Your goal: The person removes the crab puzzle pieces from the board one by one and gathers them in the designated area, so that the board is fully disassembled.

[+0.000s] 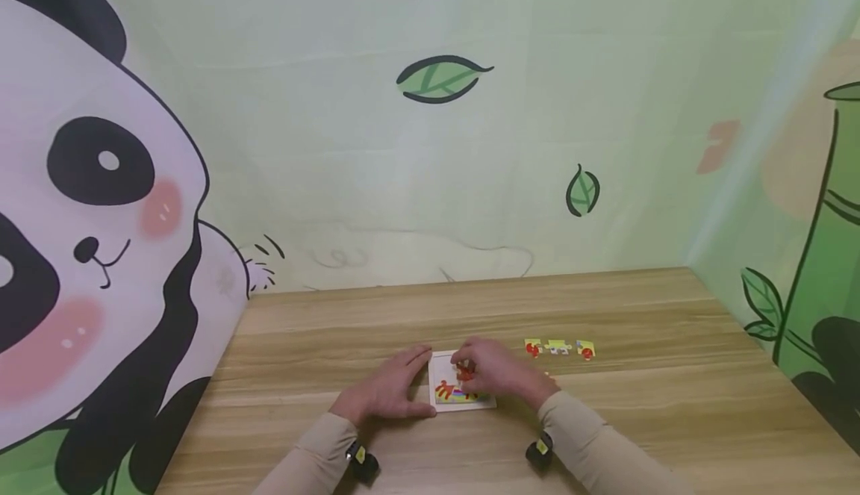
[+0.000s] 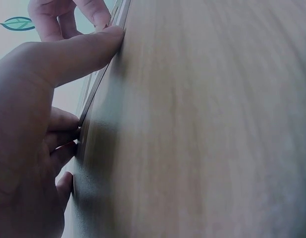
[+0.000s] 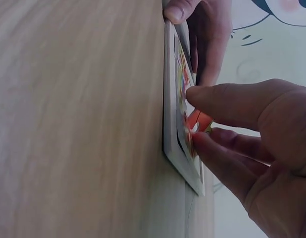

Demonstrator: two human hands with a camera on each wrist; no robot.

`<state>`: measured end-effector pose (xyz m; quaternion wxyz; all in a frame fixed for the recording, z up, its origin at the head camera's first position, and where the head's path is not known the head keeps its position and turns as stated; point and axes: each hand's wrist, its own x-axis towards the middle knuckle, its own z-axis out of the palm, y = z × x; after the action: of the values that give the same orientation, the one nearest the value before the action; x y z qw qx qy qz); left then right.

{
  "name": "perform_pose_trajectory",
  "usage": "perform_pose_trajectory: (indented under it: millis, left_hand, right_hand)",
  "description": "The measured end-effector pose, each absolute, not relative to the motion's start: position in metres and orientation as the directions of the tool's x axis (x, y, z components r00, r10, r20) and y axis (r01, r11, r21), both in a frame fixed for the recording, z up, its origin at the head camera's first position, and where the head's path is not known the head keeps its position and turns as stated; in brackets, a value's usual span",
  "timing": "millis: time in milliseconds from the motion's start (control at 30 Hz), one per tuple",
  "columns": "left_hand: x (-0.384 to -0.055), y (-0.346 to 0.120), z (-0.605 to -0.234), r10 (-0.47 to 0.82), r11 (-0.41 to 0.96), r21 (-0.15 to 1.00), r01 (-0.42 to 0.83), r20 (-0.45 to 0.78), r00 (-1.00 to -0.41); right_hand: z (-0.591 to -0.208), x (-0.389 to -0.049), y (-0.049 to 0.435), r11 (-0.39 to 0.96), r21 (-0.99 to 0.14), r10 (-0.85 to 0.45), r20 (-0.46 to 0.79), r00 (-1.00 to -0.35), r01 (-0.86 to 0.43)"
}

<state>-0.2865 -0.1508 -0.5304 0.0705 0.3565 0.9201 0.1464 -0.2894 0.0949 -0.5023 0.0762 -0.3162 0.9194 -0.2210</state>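
A white-rimmed puzzle board [image 1: 441,408] lies on the table, its lower part filled with colourful pieces. My left hand [image 1: 386,390] holds it at the left side, thumb at the near left corner and fingertips against the far left edge. Over the board, my right hand [image 1: 496,368] pinches an orange puzzle piece [image 3: 204,120] between thumb and fingers. The piece, partly hidden by the fingers, is at the pieces in the board; whether it is seated I cannot tell.
Several loose puzzle pieces [image 1: 558,347] lie in a row on the wooden table [image 1: 645,331], right of the board. Another piece shows partly behind the right wrist. A printed cloth wall [image 1: 322,144] stands at the back and sides.
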Motion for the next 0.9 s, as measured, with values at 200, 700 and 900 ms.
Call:
perform_pose_trajectory:
  millis: [200, 700, 900]
  left_hand:
    - [-0.2865, -0.1508, -0.5308, 0.669, 0.712, 0.316, 0.627, -0.035, -0.743]
    - [-0.2863, -0.1502, -0.5304, 0.668, 0.716, 0.308, 0.626, -0.042, -0.743]
    - [-0.2855, -0.151, -0.5297, 0.67, 0.715, 0.312, 0.625, -0.05, -0.741]
  right_hand:
    - [-0.4965, -0.288, 0.0887, 0.71, -0.386, -0.632, 0.021, -0.775, -0.589]
    - [-0.4952, -0.2808, 0.0873, 0.748, -0.377, -0.587, 0.01, -0.81, -0.547]
    - [-0.5005, -0.2815, 0.0905, 0.733, -0.431, -0.573, 0.028, -0.819, -0.526]
